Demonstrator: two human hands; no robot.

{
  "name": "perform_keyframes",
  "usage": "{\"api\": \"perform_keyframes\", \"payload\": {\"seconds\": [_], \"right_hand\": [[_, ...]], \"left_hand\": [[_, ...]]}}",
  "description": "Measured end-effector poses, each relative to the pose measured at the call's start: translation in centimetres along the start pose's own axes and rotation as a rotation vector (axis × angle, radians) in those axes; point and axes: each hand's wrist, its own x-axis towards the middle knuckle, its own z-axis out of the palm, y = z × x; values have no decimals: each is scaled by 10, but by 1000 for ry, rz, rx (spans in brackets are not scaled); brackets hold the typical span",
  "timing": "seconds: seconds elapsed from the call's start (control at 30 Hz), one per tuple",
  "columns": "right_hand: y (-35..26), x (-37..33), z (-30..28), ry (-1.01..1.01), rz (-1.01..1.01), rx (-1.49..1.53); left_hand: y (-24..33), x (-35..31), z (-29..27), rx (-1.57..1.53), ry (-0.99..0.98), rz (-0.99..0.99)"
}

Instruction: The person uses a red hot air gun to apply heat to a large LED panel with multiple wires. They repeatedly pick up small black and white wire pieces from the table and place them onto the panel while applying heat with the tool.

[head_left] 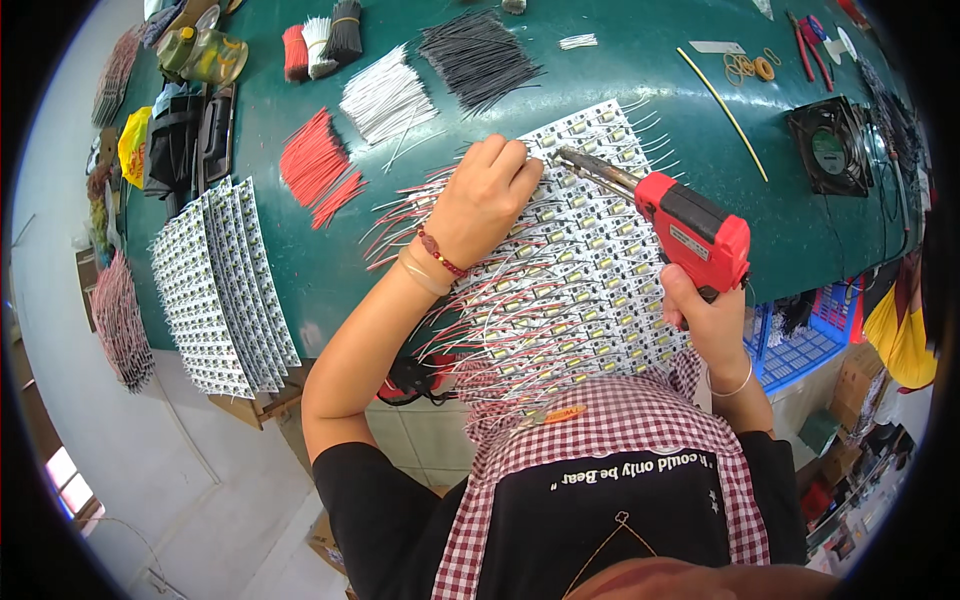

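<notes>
My right hand [708, 318] grips a red and black soldering gun [695, 232] by its handle. The gun's metal tip points left, close to the upper part of a white LED circuit board panel [600, 262]. Over the panel's upper left area rests my left hand [490, 190], fingers closed in a pinch; what they hold is hidden behind them. Rows of small yellow LEDs cover the panel. Red, white and black wires [455, 335] stick out along its left side, while short pale wires stand off its upper right edge.
Loose red wires [312, 160], white wires [385, 98] and black wires [478, 62] lie in piles on the green table [250, 130]. More LED panels [215, 300] lean at the left. A black fan [830, 148], red-handled pliers [805, 50] and a blue basket [815, 340] are on the right.
</notes>
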Motion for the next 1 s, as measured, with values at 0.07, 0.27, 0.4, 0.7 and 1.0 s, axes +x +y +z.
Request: {"api": "perform_keyframes", "payload": {"seconds": [0.07, 0.27, 0.4, 0.7, 1.0], "right_hand": [[4, 1, -3, 2, 64, 27], [0, -2, -1, 13, 46, 4], [-3, -9, -3, 82, 40, 17], [11, -21, -13, 18, 117, 96], [12, -19, -14, -13, 120, 42]], "left_hand": [[0, 0, 0, 1, -4, -3], [0, 0, 0, 18, -2, 0], [8, -2, -4, -9, 87, 12], [21, -10, 3, -62, 72, -33], [29, -5, 0, -47, 1, -115]]}}
